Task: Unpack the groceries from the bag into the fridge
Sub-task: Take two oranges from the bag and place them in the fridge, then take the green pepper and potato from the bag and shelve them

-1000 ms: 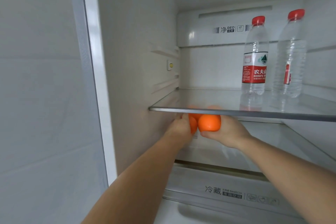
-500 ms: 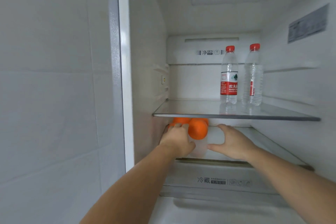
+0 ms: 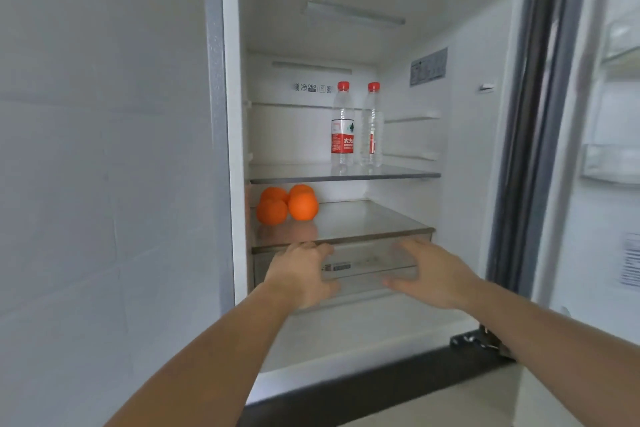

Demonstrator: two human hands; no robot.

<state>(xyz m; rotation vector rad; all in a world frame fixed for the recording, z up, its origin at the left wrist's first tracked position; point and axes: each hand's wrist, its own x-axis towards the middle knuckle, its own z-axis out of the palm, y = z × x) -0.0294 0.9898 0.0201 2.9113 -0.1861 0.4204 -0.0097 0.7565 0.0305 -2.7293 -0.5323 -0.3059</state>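
Several oranges (image 3: pixel 287 204) lie bunched at the left end of the lower glass shelf (image 3: pixel 363 222) in the open fridge. Two clear water bottles with red caps (image 3: pixel 343 125) stand on the upper glass shelf (image 3: pixel 294 174). My left hand (image 3: pixel 301 274) and my right hand (image 3: pixel 429 274) hover in front of the clear drawer (image 3: pixel 360 263) below the oranges, both empty with fingers spread and relaxed. No grocery bag is in view.
The fridge's left side panel (image 3: pixel 104 184) fills the left of the view. The open door (image 3: pixel 602 149) with its shelves stands at the right. A dark door hinge (image 3: pixel 481 343) sits by the fridge's lower right corner.
Both hands let go of the oranges and drew back out of the fridge to in front of the drawer. The oranges stay on the lower shelf. The view pulled back.
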